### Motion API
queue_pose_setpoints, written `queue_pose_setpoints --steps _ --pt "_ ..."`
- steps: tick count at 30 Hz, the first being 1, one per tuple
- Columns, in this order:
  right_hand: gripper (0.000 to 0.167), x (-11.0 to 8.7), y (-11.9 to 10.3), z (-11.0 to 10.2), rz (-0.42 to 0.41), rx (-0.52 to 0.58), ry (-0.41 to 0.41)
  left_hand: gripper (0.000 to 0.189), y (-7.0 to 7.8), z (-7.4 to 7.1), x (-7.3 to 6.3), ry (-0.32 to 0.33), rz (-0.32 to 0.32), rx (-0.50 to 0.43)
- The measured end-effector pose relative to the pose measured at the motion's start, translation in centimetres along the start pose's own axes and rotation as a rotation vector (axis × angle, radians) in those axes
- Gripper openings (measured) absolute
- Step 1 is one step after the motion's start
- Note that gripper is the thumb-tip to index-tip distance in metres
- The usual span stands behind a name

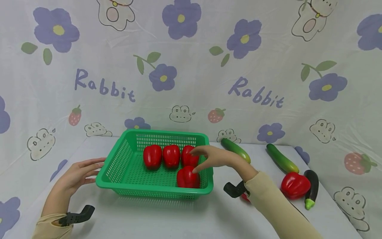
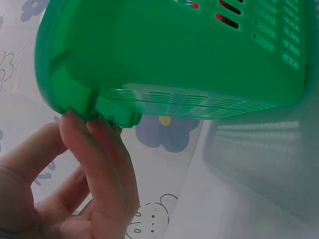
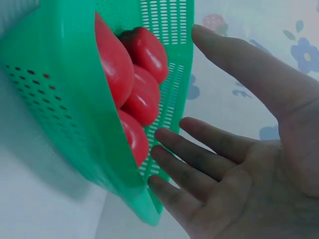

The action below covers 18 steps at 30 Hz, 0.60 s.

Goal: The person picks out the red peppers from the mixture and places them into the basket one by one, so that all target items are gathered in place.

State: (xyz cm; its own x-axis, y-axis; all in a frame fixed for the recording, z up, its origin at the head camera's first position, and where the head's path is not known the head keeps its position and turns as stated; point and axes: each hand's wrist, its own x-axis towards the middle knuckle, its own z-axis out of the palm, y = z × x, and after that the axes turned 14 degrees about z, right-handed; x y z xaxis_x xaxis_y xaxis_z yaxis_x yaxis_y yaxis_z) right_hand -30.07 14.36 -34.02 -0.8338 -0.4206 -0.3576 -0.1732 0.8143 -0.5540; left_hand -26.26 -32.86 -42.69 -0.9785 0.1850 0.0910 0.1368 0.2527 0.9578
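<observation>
A green plastic basket stands on the white table and holds red bell peppers. Three lie in a row toward its back, among them a left one and a middle one; another pepper sits at the front right. My left hand is at the basket's left side, its fingertips touching the outer rim in the left wrist view. Above the right rim my right hand hovers, thumb and fingers spread, with nothing held. In the right wrist view the peppers lie beyond the open palm.
Right of the basket lie two cucumbers, one nearer and one farther right. A red bell pepper rests beside an eggplant. Something red is mostly hidden by the right sleeve. A patterned cloth hangs behind.
</observation>
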Motion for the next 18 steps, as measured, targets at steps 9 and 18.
queue_pose_setpoints --steps 9,18 --pt "0.075 -1.7 1.5 -0.6 -0.038 0.058 0.016 0.049 0.2 0.0 0.0 0.004 -0.018 0.005" --pt "0.081 -2.8 3.4 -0.9 -0.022 0.078 0.072 0.046 0.0 -0.1 0.1 0.002 -0.02 -0.007"
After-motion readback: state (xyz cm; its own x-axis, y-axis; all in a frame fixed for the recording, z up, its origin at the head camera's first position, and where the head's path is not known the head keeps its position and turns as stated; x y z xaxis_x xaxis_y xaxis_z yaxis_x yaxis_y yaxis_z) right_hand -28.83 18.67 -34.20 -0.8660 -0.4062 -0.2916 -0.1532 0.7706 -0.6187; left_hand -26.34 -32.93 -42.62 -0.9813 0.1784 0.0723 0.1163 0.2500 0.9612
